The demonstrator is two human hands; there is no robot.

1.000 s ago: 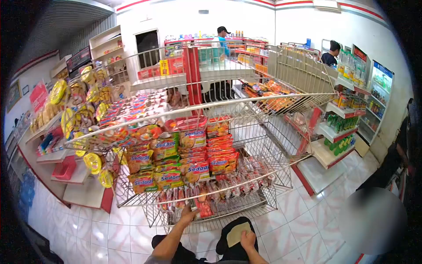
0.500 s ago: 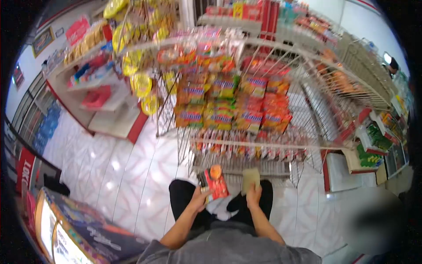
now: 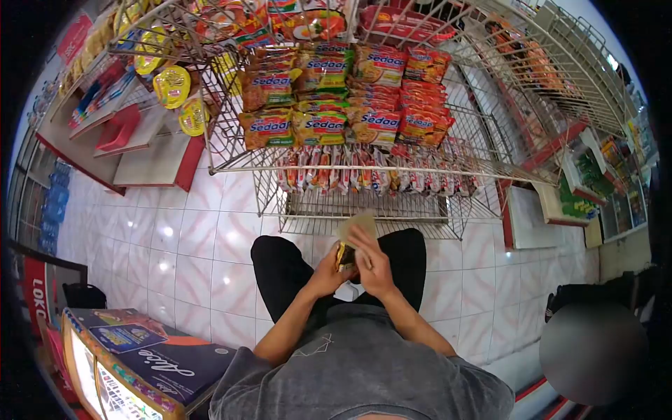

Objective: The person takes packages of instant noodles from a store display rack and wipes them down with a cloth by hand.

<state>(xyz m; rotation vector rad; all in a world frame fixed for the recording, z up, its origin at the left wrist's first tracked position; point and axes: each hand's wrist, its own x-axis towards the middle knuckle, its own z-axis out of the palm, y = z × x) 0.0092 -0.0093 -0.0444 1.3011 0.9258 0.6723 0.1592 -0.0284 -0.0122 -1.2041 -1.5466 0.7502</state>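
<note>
My left hand (image 3: 326,275) is closed around a dark packet with yellow edges (image 3: 344,258), held above my lap. Much of that packet is hidden by my hands. My right hand (image 3: 373,266) lies across it, fingers extended over a folded tan cloth (image 3: 348,227), which they keep against the packet. In front of me is a wire rack (image 3: 315,169) with several stacks of instant noodle packets (image 3: 376,126). A row of smaller upright packets (image 3: 374,168) fills its lower shelf.
Noodle cups (image 3: 171,87) hang at the rack's left side, beside a red-edged shelf unit (image 3: 161,164). A freezer (image 3: 157,350) stands at my lower left. To the right is another wire basket rack (image 3: 539,63). A blurred patch covers something at lower right.
My hands have come together. The cloth moved left onto the packet, which is now turned so its red face no longer shows. My view has tilted down toward the lower rack.
</note>
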